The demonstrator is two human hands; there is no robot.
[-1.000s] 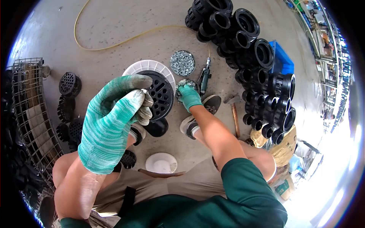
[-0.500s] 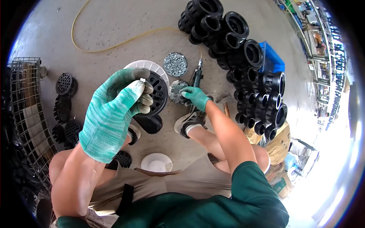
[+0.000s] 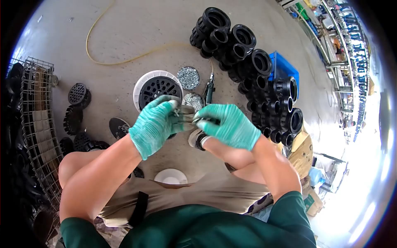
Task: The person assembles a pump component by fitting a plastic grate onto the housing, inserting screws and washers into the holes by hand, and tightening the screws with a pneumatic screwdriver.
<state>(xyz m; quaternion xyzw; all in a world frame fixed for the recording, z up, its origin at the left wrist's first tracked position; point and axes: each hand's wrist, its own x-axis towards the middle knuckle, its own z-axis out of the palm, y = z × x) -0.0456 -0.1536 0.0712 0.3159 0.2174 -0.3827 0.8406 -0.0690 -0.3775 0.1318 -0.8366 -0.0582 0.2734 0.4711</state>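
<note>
My left hand, in a green glove, is closed with a small shiny metal piece at its thumb and fingertips. Close beside it, my gloved right hand has its fingers pinched together; what they hold is mostly hidden. Just beyond the left hand, a black round slotted grate rests on a white round rim. Two round containers stand past my hands: one of small metal fasteners, the other of flat metal pieces. A pneumatic screwdriver stands near the right hand.
Black pipe fittings are stacked at the right, before a blue crate. A wire cage stands left, near more black grates. A yellow hose crosses the floor. A white lid-like disc lies between my legs.
My right hand has left the container of flat metal pieces and come back toward me. The left hand has lowered and moved right, so the two now nearly meet.
</note>
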